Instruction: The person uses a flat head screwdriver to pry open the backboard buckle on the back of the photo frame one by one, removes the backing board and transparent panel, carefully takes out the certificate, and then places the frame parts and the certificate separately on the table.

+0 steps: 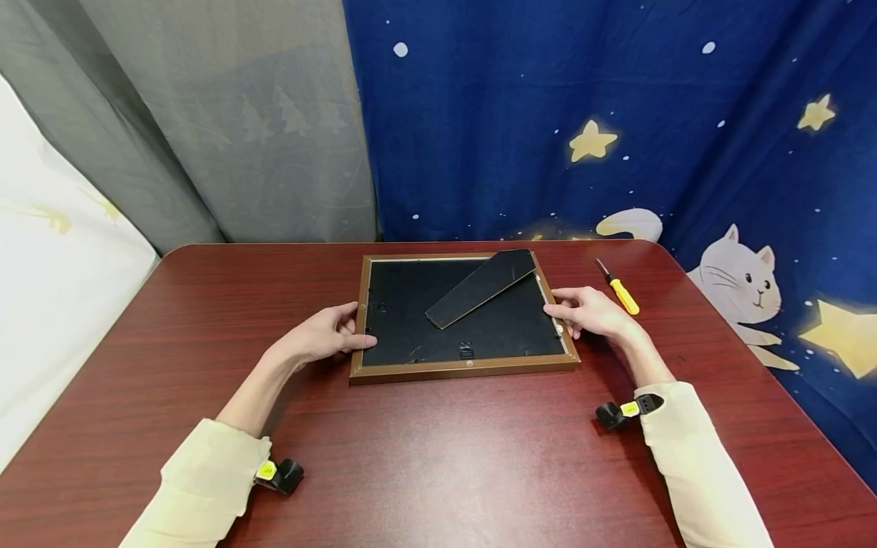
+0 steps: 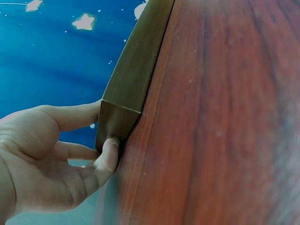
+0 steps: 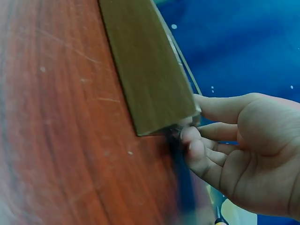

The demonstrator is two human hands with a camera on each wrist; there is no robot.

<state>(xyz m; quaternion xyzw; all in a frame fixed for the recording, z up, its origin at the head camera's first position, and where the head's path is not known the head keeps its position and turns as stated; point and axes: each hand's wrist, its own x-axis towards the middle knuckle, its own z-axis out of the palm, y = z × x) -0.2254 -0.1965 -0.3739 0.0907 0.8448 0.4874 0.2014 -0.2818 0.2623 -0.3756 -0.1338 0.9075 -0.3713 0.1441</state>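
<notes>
In the head view, a picture frame (image 1: 473,332) lies back side up on the red-brown table (image 1: 438,457) near the centre, its black stand leg (image 1: 483,289) slanting toward upper right. The left hand (image 1: 323,333) grips its left edge; the right hand (image 1: 592,310) pinches the right edge, though blur partly hides those fingertips. A yellow-handled screwdriver (image 1: 623,295) lies at right.

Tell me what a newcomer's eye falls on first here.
Probably the picture frame lying back up on the table, its black stand slanting across it, the left hand and right hand gripping its sides. Next, the yellow-handled screwdriver to its right; then the white cat and yellow stars on the blue curtain behind.
</notes>
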